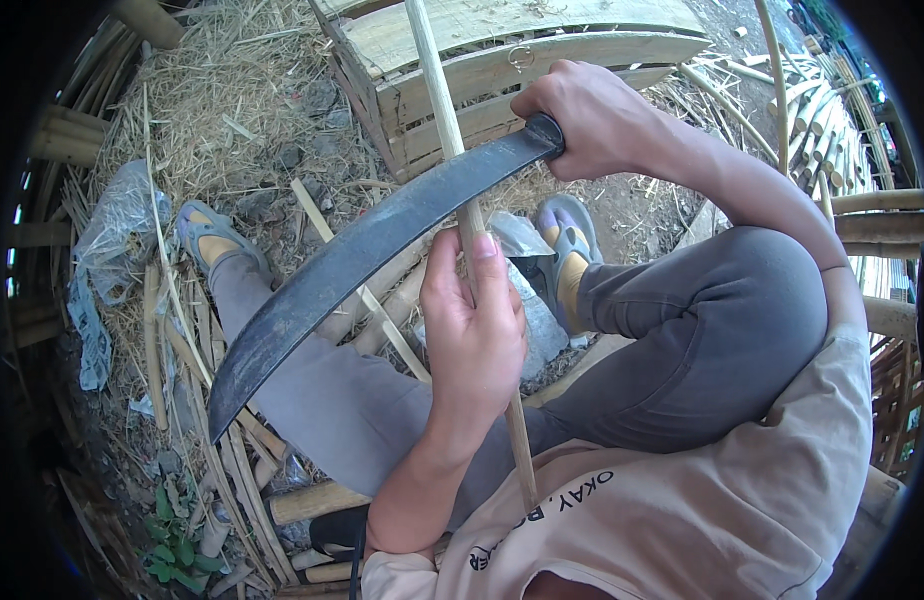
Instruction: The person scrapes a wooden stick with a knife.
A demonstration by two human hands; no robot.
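My right hand is closed round the handle of a machete, at the upper right of the middle. Its long, dark, curved blade reaches down to the left and crosses over a thin pale stick, seemingly of bamboo or wood. Just below the blade, my left hand grips that stick between thumb and fingers. The stick slants from the top of the view down to my shirt. Whether the blade's edge touches it I cannot tell for sure.
A slatted wooden crate stands ahead, beyond the blade. Shavings litter the ground, with a plastic bag at the left. Split bamboo strips lie at the lower left. Cut bamboo poles are piled at the far right. A grey stone block sits between my legs.
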